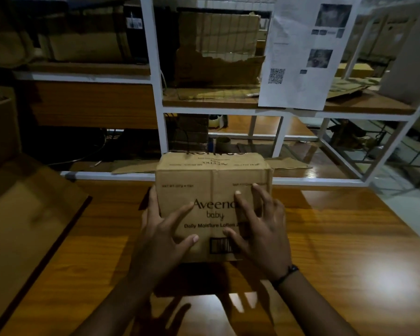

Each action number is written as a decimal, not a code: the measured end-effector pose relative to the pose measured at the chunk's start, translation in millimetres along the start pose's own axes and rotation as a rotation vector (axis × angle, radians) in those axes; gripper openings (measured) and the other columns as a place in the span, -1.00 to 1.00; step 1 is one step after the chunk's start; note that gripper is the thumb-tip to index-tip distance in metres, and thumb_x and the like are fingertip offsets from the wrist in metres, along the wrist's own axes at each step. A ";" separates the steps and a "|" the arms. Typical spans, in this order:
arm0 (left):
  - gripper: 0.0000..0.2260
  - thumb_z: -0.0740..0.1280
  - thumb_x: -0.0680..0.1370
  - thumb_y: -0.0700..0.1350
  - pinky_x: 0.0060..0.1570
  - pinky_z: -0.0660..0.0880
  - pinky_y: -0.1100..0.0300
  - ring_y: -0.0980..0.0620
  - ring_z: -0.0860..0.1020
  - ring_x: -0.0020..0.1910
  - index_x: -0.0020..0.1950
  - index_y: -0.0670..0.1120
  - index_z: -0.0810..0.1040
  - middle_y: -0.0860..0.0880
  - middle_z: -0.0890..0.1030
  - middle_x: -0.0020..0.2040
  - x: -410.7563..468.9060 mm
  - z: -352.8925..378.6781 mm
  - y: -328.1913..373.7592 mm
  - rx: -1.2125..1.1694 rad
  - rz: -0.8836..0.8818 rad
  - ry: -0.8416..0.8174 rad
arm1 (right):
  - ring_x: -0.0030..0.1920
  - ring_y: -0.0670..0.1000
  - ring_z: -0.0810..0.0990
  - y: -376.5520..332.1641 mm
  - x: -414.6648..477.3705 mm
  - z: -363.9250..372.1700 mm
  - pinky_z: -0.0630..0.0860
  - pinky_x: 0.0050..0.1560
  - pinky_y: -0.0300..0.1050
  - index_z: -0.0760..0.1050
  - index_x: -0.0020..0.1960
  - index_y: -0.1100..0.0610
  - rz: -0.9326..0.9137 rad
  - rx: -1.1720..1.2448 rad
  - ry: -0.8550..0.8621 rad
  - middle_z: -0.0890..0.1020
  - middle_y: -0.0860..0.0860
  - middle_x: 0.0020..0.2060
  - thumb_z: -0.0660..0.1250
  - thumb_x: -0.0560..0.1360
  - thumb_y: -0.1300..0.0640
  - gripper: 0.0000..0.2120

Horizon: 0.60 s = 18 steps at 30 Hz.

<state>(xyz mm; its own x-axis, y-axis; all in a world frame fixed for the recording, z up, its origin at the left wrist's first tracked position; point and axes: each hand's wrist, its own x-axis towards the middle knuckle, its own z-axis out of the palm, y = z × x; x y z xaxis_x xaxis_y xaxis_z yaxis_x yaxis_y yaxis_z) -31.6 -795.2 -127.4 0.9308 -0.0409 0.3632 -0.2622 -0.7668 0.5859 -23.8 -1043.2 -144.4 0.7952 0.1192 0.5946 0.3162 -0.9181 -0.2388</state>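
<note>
- A cardboard box (211, 190) printed with a baby lotion label is sitting at the middle of the wooden table (349, 251), just in front of the white shelf frame (160, 93).
- The left hand (160, 229) is spreading wide, its thumb and forefinger lying on the printed face and the other fingers running along the box's left edge.
- The right hand (262, 224), wearing a dark wristband (286, 272), is pressing splayed fingertips onto the right half of the same face.
- A printed paper sheet (306, 52) is hanging from the shelf above.
</note>
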 end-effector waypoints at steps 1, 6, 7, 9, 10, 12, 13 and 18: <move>-0.30 0.64 0.36 0.05 0.38 0.39 -0.19 -0.19 0.05 0.61 0.43 0.33 0.45 0.09 -0.22 0.67 1.7 -4.5 1.4 0.040 -0.007 -0.010 | 0.47 0.33 0.23 -2.5 3.6 -2.9 0.48 0.26 0.25 0.25 0.59 -0.11 -0.026 -0.014 -0.009 0.13 0.12 0.60 0.45 0.41 -0.31 -0.17; -0.24 0.65 0.32 0.09 0.38 0.39 -0.21 -0.23 0.08 0.57 0.44 0.35 0.41 0.04 -0.24 0.65 1.5 -27.9 0.8 0.138 0.008 -0.001 | 0.40 0.30 0.27 -17.6 18.9 -9.6 0.52 0.19 0.21 0.28 0.55 -0.09 -0.075 -0.007 -0.019 0.22 0.13 0.56 0.43 0.39 -0.32 -0.18; -0.24 0.65 0.32 0.10 0.39 0.39 -0.21 -0.22 0.07 0.57 0.45 0.35 0.41 0.04 -0.25 0.65 0.0 -33.0 1.7 0.150 -0.007 0.010 | 0.39 0.30 0.27 -21.3 22.6 -10.1 0.52 0.19 0.21 0.29 0.56 -0.08 -0.085 -0.002 -0.021 0.23 0.13 0.56 0.41 0.39 -0.33 -0.18; -0.24 0.64 0.32 0.13 0.40 0.39 -0.19 -0.19 0.05 0.58 0.45 0.38 0.39 0.04 -0.26 0.65 -3.2 -44.4 2.8 0.180 -0.040 0.038 | 0.39 0.32 0.28 -30.3 32.3 -11.6 0.53 0.18 0.25 0.30 0.56 -0.07 -0.108 0.013 -0.027 0.23 0.14 0.56 0.38 0.39 -0.34 -0.18; -0.23 0.64 0.32 0.13 0.41 0.39 -0.19 -0.17 0.05 0.58 0.45 0.39 0.38 0.04 -0.26 0.65 -4.4 -51.6 3.5 0.194 -0.052 0.053 | 0.39 0.33 0.28 -35.7 38.0 -12.5 0.53 0.18 0.28 0.30 0.56 -0.07 -0.123 0.022 -0.028 0.23 0.14 0.56 0.37 0.38 -0.35 -0.18; -0.23 0.64 0.32 0.14 0.43 0.40 -0.20 -0.17 0.06 0.58 0.45 0.40 0.38 0.02 -0.24 0.66 -5.1 -68.1 3.2 0.219 -0.056 0.087 | 0.40 0.35 0.25 -47.2 50.5 -15.4 0.52 0.19 0.33 0.31 0.55 -0.06 -0.156 0.037 -0.018 0.23 0.14 0.56 0.37 0.37 -0.36 -0.17; -0.22 0.64 0.32 0.14 0.43 0.39 -0.21 -0.17 0.06 0.59 0.46 0.41 0.38 0.01 -0.24 0.66 -4.6 -77.8 3.2 0.234 -0.052 0.104 | 0.40 0.35 0.25 -53.1 57.0 -17.3 0.52 0.19 0.34 0.32 0.55 -0.06 -0.172 0.048 -0.004 0.23 0.14 0.55 0.37 0.36 -0.36 -0.17; -0.23 0.63 0.32 0.17 0.40 0.36 -0.17 -0.19 0.05 0.60 0.45 0.44 0.36 -0.01 -0.22 0.67 6.4 -132.7 8.2 0.347 0.027 0.212 | 0.35 0.33 0.28 -82.2 92.0 -32.0 0.50 0.16 0.30 0.38 0.51 -0.02 -0.249 0.148 0.092 0.27 0.16 0.53 0.41 0.36 -0.36 -0.19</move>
<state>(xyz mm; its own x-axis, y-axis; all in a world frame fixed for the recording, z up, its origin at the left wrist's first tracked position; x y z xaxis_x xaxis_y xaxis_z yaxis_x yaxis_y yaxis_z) -61.6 -716.7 -24.2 0.8423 0.0414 0.5374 -0.1504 -0.9394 0.3082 6.8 -968.9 -45.5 0.6358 0.2932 0.7140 0.5729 -0.7992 -0.1819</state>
